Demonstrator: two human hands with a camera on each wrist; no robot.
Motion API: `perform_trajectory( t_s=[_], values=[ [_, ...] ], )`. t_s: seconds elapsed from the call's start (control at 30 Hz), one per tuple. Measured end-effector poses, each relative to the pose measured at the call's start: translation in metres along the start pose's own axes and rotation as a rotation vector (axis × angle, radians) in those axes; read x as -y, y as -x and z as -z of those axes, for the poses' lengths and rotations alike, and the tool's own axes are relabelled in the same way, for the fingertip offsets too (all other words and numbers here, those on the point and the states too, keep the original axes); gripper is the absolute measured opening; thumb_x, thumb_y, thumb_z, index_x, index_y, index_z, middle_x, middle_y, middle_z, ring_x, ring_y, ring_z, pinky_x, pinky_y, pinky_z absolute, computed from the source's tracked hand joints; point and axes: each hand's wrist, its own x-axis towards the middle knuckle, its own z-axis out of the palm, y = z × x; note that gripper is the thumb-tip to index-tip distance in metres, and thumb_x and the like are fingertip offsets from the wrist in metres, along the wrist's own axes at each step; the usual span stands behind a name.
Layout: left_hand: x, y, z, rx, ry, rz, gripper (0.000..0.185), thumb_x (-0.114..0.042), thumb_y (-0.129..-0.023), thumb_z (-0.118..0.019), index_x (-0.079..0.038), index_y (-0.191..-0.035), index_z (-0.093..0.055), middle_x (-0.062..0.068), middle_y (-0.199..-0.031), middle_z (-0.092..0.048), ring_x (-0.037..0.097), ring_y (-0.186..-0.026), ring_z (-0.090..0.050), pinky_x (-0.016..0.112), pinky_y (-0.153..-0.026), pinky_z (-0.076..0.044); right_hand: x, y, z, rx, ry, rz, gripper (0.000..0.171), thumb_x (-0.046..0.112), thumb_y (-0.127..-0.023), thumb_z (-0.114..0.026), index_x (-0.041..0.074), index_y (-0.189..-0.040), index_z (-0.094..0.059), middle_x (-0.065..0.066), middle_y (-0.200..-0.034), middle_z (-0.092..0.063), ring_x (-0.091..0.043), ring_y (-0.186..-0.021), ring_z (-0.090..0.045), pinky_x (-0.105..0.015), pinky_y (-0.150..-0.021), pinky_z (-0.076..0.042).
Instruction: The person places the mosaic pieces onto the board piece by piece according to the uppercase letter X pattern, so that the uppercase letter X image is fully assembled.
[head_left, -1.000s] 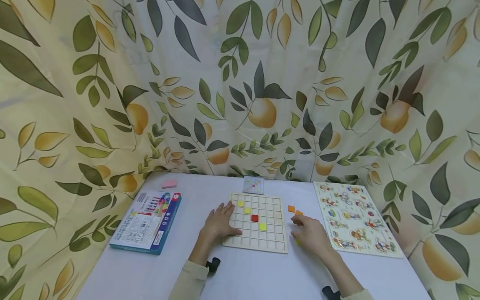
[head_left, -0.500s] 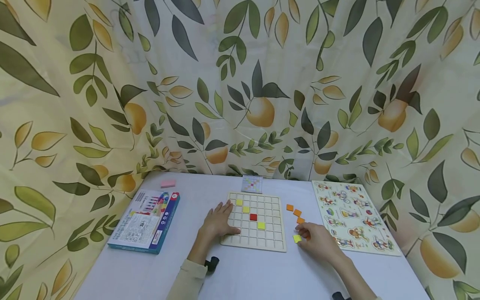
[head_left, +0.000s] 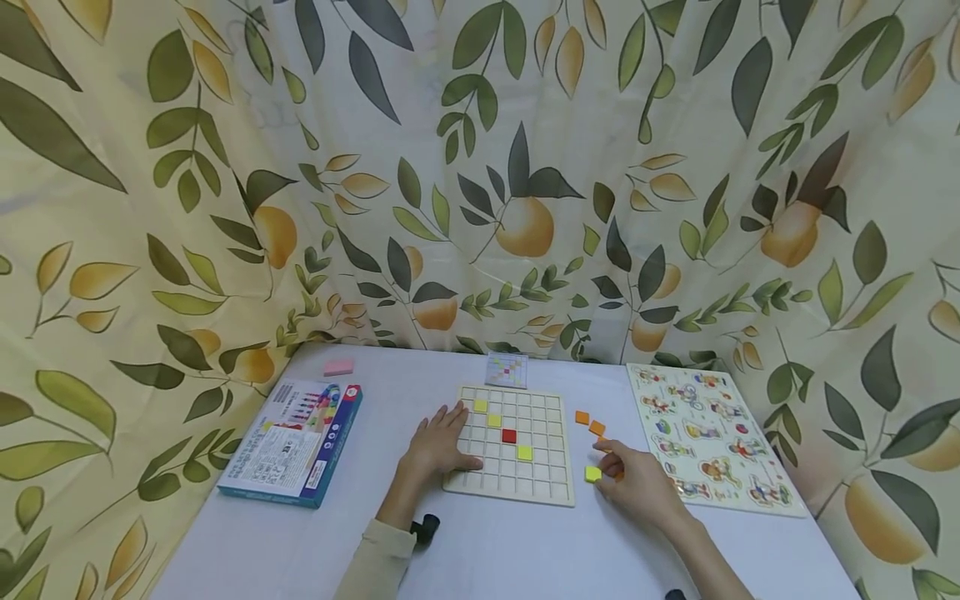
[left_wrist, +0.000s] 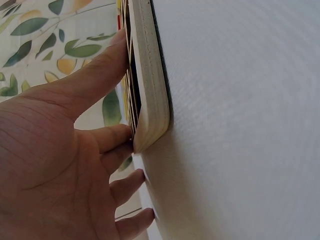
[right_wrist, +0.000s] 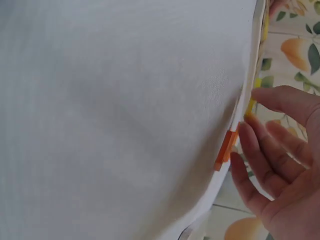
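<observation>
A wooden grid board (head_left: 543,479) lies on the white table, with several yellow tiles and one red tile (head_left: 509,436) in a diagonal line of its squares. My left hand (head_left: 435,442) rests over the board's left edge, fingers spread and thumb on its lower left part. To the right of the board, my right hand (head_left: 637,483) pinches a yellow tile (head_left: 593,473) between thumb and index finger; the right wrist view shows the tile (right_wrist: 251,106) between the fingertips. Orange tiles (head_left: 582,417) lie just beyond that hand, partly hidden by its fingers.
Behind the board stands a small pattern card (head_left: 506,370). A blue-edged box (head_left: 292,442) and a pink block (head_left: 338,367) are on the left. On the right lies a picture puzzle board (head_left: 712,433). Leaf-patterned curtain (head_left: 480,167) surrounds the table.
My right hand has reached the yellow tile, which its fingers partly covered before, and now pinches it, shifted slightly toward the board. The left hand stays in place on the board.
</observation>
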Motion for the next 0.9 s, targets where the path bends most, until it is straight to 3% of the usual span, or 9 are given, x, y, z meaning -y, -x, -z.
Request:
perform_trajectory(
  t_s=[0.17,0.4,0.6,0.9],
  values=[
    [0.001,-0.001,-0.002,0.000,-0.010,-0.001,0.107,-0.059,-0.082,-0.082,-0.008,-0.163,-0.035,0.007,-0.172,-0.026,0.035,-0.159,-0.019,0.062,-0.126,-0.019,0.004,-0.001,-0.006,-0.047,-0.055,0.027,0.055,0.008,-0.078,-0.088,0.012,-0.130,-0.069,0.007,-0.092,-0.072,-0.011,-0.087,-0.068,-0.031,-0.078,-0.059],
    [0.002,-0.002,-0.002,-0.004,-0.020,-0.002,0.107,-0.060,-0.082,-0.082,-0.008,-0.163,-0.035,0.006,-0.172,-0.026,0.035,-0.159,-0.020,0.062,-0.126,-0.019,0.022,-0.007,-0.011,-0.037,-0.106,0.021,0.051,0.008,-0.078,-0.087,0.012,-0.126,-0.071,0.007,-0.092,-0.071,-0.012,-0.089,-0.069,-0.031,-0.078,-0.058],
    [0.002,-0.001,-0.001,-0.002,-0.023,0.000,0.107,-0.059,-0.082,-0.082,-0.008,-0.163,-0.035,0.007,-0.172,-0.025,0.035,-0.159,-0.020,0.062,-0.125,-0.019,0.037,-0.014,-0.021,-0.032,-0.099,0.076,0.047,0.009,-0.076,-0.091,0.010,-0.120,-0.074,0.009,-0.090,-0.072,-0.011,-0.088,-0.070,-0.035,-0.083,-0.059],
    [0.004,-0.004,-0.004,0.003,-0.030,0.004,0.108,-0.062,-0.082,-0.081,-0.009,-0.164,-0.034,0.005,-0.173,-0.024,0.034,-0.159,-0.019,0.061,-0.126,-0.019,0.054,-0.020,-0.037,0.022,-0.129,0.062,0.041,0.009,-0.076,-0.092,0.014,-0.114,-0.077,0.011,-0.090,-0.072,-0.007,-0.085,-0.067,-0.026,-0.078,-0.058]
  ],
)
